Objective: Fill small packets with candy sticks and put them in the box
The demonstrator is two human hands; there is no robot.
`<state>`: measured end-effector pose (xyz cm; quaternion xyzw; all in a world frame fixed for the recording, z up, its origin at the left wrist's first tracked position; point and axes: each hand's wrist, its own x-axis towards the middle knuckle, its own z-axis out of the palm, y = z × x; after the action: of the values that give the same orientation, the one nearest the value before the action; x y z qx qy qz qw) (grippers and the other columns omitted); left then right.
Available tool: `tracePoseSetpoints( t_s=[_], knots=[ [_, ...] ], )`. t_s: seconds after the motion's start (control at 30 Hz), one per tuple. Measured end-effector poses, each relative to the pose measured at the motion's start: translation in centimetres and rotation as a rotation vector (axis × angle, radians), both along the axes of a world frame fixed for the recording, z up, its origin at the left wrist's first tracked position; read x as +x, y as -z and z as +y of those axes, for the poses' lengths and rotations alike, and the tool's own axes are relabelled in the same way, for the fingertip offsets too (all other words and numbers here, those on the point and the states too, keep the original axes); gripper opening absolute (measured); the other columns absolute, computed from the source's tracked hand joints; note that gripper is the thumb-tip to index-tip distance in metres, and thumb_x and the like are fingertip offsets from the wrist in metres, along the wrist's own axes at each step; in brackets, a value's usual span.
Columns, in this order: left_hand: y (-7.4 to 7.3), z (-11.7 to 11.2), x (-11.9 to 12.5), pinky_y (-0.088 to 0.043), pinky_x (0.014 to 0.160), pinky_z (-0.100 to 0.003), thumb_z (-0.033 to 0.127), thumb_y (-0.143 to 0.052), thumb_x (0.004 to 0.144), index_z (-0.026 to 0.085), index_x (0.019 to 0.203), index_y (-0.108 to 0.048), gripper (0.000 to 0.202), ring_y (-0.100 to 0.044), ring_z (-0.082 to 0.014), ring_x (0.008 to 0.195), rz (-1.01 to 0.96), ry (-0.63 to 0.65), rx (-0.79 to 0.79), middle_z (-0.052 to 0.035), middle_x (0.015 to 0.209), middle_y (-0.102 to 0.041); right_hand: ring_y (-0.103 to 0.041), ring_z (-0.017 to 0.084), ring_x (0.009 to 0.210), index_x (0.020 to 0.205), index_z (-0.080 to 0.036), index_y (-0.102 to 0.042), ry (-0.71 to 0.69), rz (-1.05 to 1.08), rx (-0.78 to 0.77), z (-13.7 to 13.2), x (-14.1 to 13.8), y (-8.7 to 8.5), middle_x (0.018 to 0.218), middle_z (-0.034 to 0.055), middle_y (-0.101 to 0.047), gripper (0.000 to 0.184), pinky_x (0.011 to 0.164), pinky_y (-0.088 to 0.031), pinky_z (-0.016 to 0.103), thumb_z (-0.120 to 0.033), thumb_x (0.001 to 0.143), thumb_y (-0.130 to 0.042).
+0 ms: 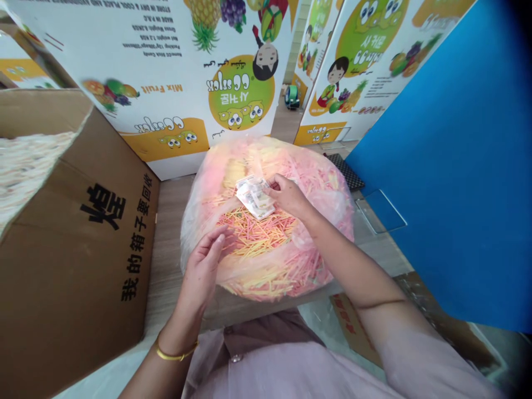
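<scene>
A big clear plastic bag (pixel 324 199) full of thin pink, yellow and orange candy sticks (pixel 257 233) lies in front of me. My right hand (pixel 288 195) is over the bag's opening and pinches a small stack of white printed packets (pixel 254 197). My left hand (pixel 204 261) rests at the bag's near left rim, its fingers stretched out against the plastic and holding nothing.
A brown cardboard box (pixel 70 238) with black characters stands at the left. White printed fruit-candy cartons (pixel 166 72) rise behind the bag, another (pixel 366 61) at the back right. A blue panel (pixel 457 166) fills the right. A tape roll (pixel 292 97) lies far back.
</scene>
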<state>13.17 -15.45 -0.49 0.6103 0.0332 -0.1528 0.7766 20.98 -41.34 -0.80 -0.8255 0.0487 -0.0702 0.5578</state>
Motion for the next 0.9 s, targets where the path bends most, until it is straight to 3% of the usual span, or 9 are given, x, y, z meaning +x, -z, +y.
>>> tracePoseSetpoints(
  t_s=[0.13,0.27,0.33,0.43,0.53,0.6,0.67,0.77,0.9],
  knots=[
    [-0.4,-1.1,0.0,-0.049,0.113,-0.035,0.042,-0.076,0.088,0.032,0.136,-0.065,0.05,-0.056,-0.0219,0.139,-0.069,0.017,-0.075,-0.0047,0.151,-0.06,-0.051,0.012,0.075,0.086,-0.02,-0.048,-0.215,-0.073,0.218,3.4,-2.8,-2.0,0.082,-0.0025,-0.054,0.026,0.07,-0.04,0.025,-0.036,0.083,-0.068],
    [-1.1,-1.5,0.3,-0.061,0.097,-0.033,0.044,-0.075,0.088,0.026,0.125,-0.073,0.041,-0.067,-0.0238,0.125,-0.047,0.054,-0.132,-0.0071,0.138,-0.07,-0.052,0.011,0.077,0.091,-0.019,-0.052,-0.45,-0.049,0.268,6.0,-4.7,-3.2,0.086,-0.0008,-0.058,0.027,0.071,-0.042,0.025,-0.042,0.087,-0.066],
    [-1.7,-0.5,0.6,-0.063,0.078,-0.025,0.044,-0.076,0.086,0.025,0.117,-0.076,0.037,-0.073,-0.0195,0.106,-0.036,-0.073,-0.115,-0.0064,0.127,-0.075,-0.052,0.012,0.078,0.093,-0.017,-0.056,-0.396,-0.067,0.143,5.8,-5.0,-3.3,0.087,0.0004,-0.059,0.022,0.073,-0.041,0.026,-0.039,0.092,-0.062],
    [-2.6,2.1,1.3,-0.058,0.058,-0.016,0.041,-0.079,0.083,0.026,0.11,-0.077,0.031,-0.072,-0.0127,0.083,-0.101,-0.31,-0.06,-0.0031,0.114,-0.078,-0.053,0.013,0.08,0.083,-0.016,-0.061,-0.303,-0.049,-0.231,4.4,-5.2,-2.8,0.087,0.0022,-0.062,0.018,0.076,-0.037,0.027,-0.028,0.096,-0.058],
    [-3.2,4.0,1.6,-0.057,0.049,-0.017,0.039,-0.077,0.085,0.027,0.106,-0.077,0.024,-0.071,-0.0127,0.075,-0.152,-0.425,-0.029,-0.0011,0.105,-0.077,-0.056,0.014,0.085,0.084,-0.015,-0.068,-0.54,0.048,-0.493,4.4,-5.9,-1.8,0.092,0.0051,-0.066,0.018,0.08,-0.037,0.027,-0.02,0.096,-0.057],
    [-3.2,4.2,1.4,-0.059,0.05,-0.018,0.036,-0.075,0.087,0.026,0.104,-0.078,0.02,-0.071,-0.013,0.076,-0.146,-0.427,-0.048,-0.0012,0.105,-0.077,-0.057,0.015,0.09,0.091,-0.014,-0.072,-0.678,0.027,-0.571,5.6,-6.5,-1.2,0.096,0.0073,-0.066,0.016,0.084,-0.038,0.027,-0.014,0.096,-0.056],
    [-3.0,3.9,1.2,-0.064,0.06,-0.021,0.032,-0.073,0.088,0.024,0.104,-0.078,0.018,-0.072,-0.0141,0.085,-0.128,-0.397,-0.089,-0.0025,0.11,-0.077,-0.057,0.016,0.093,0.096,-0.013,-0.072,-0.705,-0.021,-0.625,7.2,-6.7,-0.7,0.1,0.0088,-0.066,0.017,0.085,-0.038,0.027,-0.012,0.096,-0.056],
    [-2.7,3.3,1.1,-0.067,0.076,-0.027,0.03,-0.073,0.089,0.024,0.106,-0.077,0.019,-0.072,-0.0164,0.099,-0.114,-0.371,-0.137,-0.0035,0.119,-0.076,-0.059,0.017,0.094,0.103,-0.015,-0.073,-0.637,-0.012,-0.673,9.2,-6.0,-0.6,0.106,0.0091,-0.066,0.022,0.082,-0.038,0.028,-0.019,0.101,-0.052],
    [-2.7,3.7,1.3,-0.065,0.073,-0.023,0.034,-0.074,0.088,0.027,0.107,-0.076,0.02,-0.072,-0.0153,0.096,-0.112,-0.424,-0.122,-0.0013,0.12,-0.076,-0.062,0.021,0.098,0.109,-0.014,-0.072,-0.46,0.048,-0.73,10.3,-4.4,-0.8,0.113,0.011,-0.068,0.028,0.079,-0.039,0.03,-0.022,0.103,-0.046]
  ],
)
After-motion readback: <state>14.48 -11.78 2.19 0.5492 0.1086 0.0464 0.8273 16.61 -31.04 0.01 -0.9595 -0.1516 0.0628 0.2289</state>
